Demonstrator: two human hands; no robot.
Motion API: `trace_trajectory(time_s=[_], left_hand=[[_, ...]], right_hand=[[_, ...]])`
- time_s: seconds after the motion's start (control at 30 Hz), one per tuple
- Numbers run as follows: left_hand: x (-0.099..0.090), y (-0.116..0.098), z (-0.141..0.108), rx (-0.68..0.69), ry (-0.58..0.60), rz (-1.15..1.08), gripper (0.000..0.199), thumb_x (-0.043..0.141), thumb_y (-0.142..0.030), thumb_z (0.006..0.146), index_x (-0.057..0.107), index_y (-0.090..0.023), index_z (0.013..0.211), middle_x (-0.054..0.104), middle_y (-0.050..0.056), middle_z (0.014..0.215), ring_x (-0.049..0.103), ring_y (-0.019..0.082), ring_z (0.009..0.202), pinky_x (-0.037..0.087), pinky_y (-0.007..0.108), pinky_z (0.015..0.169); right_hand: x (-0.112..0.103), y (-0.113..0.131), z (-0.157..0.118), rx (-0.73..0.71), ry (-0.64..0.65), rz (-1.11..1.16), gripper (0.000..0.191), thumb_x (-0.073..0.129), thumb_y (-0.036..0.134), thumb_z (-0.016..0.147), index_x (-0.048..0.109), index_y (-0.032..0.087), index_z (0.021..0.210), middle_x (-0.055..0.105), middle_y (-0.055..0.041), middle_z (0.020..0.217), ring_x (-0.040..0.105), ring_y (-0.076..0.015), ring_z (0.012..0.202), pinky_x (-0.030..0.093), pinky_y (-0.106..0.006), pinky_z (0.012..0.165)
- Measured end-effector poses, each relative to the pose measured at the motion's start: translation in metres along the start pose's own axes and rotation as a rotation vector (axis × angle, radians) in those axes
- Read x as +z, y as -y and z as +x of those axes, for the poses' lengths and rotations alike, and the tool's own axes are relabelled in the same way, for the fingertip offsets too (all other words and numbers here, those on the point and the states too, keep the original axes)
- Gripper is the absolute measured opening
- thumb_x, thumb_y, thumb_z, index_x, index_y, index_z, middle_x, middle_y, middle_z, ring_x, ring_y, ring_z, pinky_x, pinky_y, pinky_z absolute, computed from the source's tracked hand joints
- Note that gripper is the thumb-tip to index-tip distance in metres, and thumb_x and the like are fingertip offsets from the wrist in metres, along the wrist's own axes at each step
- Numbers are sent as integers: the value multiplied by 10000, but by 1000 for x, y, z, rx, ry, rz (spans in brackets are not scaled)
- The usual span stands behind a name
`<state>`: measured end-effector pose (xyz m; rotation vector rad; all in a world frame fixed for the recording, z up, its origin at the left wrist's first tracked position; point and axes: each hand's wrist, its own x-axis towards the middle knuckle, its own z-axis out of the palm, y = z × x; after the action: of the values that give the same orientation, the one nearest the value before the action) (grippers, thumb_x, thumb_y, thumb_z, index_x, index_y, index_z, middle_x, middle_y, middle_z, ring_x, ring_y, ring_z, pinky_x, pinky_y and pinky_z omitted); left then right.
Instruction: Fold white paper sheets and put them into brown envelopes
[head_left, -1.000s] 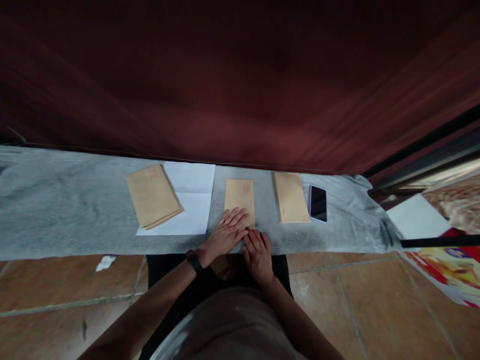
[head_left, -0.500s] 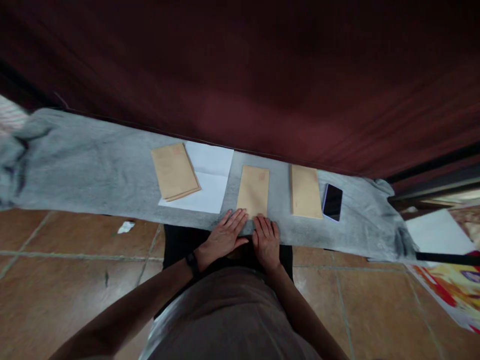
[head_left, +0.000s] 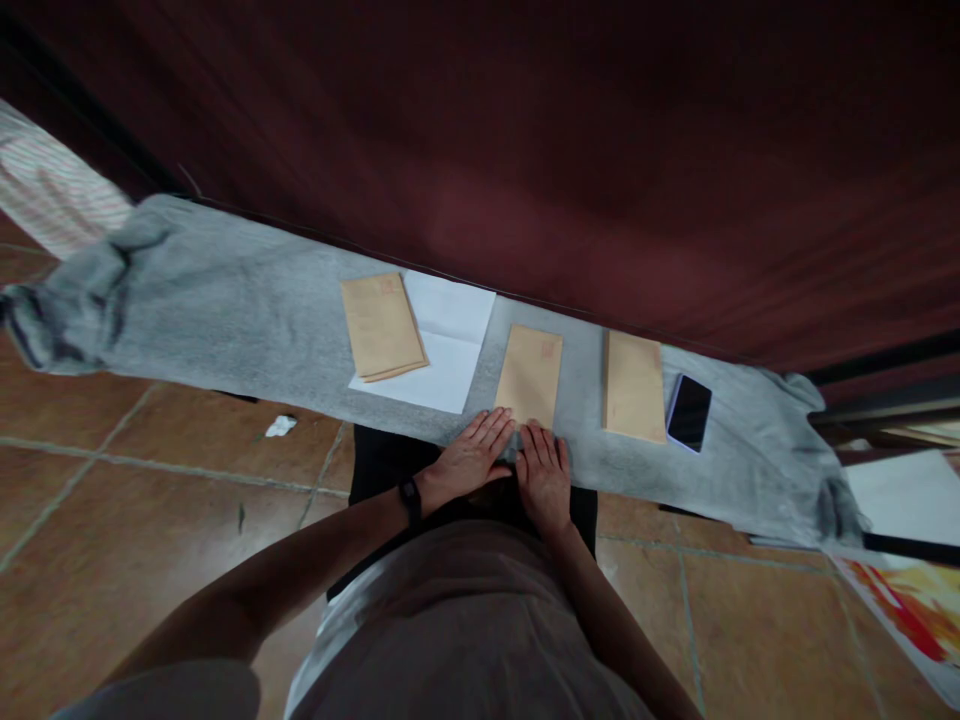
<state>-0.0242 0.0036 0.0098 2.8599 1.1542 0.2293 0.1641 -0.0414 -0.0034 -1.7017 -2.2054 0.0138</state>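
A tan paper envelope [head_left: 531, 372] lies flat on the grey cloth before me, with a small reddish mark near its upper right corner. My left hand [head_left: 472, 450] rests with its fingers stretched out on the envelope's lower left corner. On its lower right edge lie the extended fingers of my right hand [head_left: 543, 475]. Neither hand grasps anything. To the left, a few more tan envelopes [head_left: 382, 325] overlap a creased white sheet of paper [head_left: 450, 365]. A thicker stack of envelopes [head_left: 634, 388] sits to the right.
A phone [head_left: 689, 412] with a dark screen lies right of the stack. Grey cloth [head_left: 247, 300] covers the narrow surface, bunched at both ends. A dark red panel [head_left: 480, 180] rises behind it. A white scrap [head_left: 280, 426] is on the tiled floor [head_left: 187, 540].
The camera view has turned and shifted, so the things on the cloth appear farther right. Both hands stay flat at the envelope's lower edge.
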Motion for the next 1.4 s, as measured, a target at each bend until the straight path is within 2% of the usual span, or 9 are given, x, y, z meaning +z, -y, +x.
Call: trace_trajectory(time_s=[0.27, 0.4, 0.5, 0.6, 0.9, 1.17, 1.3, 1.4], left_hand=[[4, 1, -6, -57, -47, -21, 787, 535, -540, 968, 335, -43, 1544, 286, 237, 1630, 187, 322, 1548, 231, 484, 1261], [7, 0, -5, -107, -36, -30, 780, 527, -550, 963, 358, -54, 1541, 290, 225, 1633, 202, 323, 1545, 239, 488, 1258], [9, -1, -4, -109, -36, -22, 739, 513, -502, 977, 356, -53, 1543, 282, 227, 1636, 217, 329, 1539, 251, 496, 1251], [8, -1, -4, -100, -43, -13, 700, 500, -447, 989, 352, -47, 1544, 288, 229, 1633, 229, 326, 1536, 259, 497, 1247], [7, -3, -8, -148, -88, 3, 721, 471, -489, 994, 358, -26, 1536, 297, 235, 1627, 229, 329, 1537, 252, 496, 1249], [3, -19, 0, -242, -106, -9, 746, 462, -447, 995, 274, -9, 1569, 297, 236, 1622, 228, 327, 1537, 231, 518, 1258], [2, -24, 5, -204, -69, -37, 615, 426, -340, 1003, 351, -93, 1561, 312, 162, 1636, 226, 307, 1540, 226, 519, 1262], [1, -23, 4, -258, -81, -41, 559, 399, -295, 1008, 413, -89, 1528, 342, 182, 1619, 285, 317, 1520, 292, 513, 1234]], right_hand=[[-8, -12, -6, 56, -24, -2, 478, 370, 273, 1065, 444, 147, 1521, 505, -122, 1530, 438, -281, 1433, 233, -540, 1223], [-5, -2, 1, 60, -28, 13, 480, 392, 298, 1060, 466, 120, 1499, 498, -134, 1534, 427, -278, 1444, 250, -521, 1228], [-1, 9, 8, -4, 13, 35, 489, 404, 299, 1054, 447, 142, 1514, 470, -110, 1559, 413, -253, 1456, 266, -483, 1230], [1, 13, 10, 7, 17, 27, 500, 424, 300, 1046, 435, 150, 1523, 453, -106, 1572, 400, -250, 1466, 263, -478, 1232], [-7, -12, -5, 119, -34, -11, 495, 414, 276, 1052, 426, 153, 1532, 494, -116, 1539, 420, -250, 1454, 262, -481, 1235], [-5, -2, 0, 101, -28, 9, 522, 411, 305, 1051, 409, 120, 1539, 466, -140, 1557, 360, -272, 1489, 266, -516, 1234], [-3, 1, 8, 52, 37, 37, 495, 385, 274, 1054, 419, 177, 1538, 456, -94, 1571, 396, -241, 1470, 267, -491, 1236], [-4, -2, 8, 67, 37, 40, 489, 396, 301, 1057, 440, 166, 1524, 453, -93, 1571, 414, -245, 1458, 253, -482, 1240]])
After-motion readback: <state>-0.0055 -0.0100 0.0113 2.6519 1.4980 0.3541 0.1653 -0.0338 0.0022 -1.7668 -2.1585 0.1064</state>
